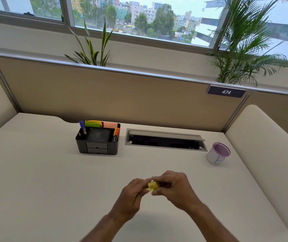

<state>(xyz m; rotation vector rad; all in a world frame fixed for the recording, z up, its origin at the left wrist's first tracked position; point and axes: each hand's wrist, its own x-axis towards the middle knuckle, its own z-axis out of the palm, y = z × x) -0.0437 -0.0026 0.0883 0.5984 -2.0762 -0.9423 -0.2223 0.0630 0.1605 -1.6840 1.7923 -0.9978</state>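
Yellow paper wad [152, 186], small and crumpled, pinched between both hands [159, 189]

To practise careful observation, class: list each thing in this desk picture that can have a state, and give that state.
left hand: pinches the yellow piece.
right hand: pinches the yellow piece.
yellow piece: held, partly hidden.
desk organiser: upright, drawers shut.
cable hatch: lid open.
mesh cup: upright.

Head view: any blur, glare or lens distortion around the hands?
Head view: soft even daylight, no glare; left hand and right hand slightly blurred round the yellow piece; faint shadow on the table beneath; wide-angle lens bows the partition rail.
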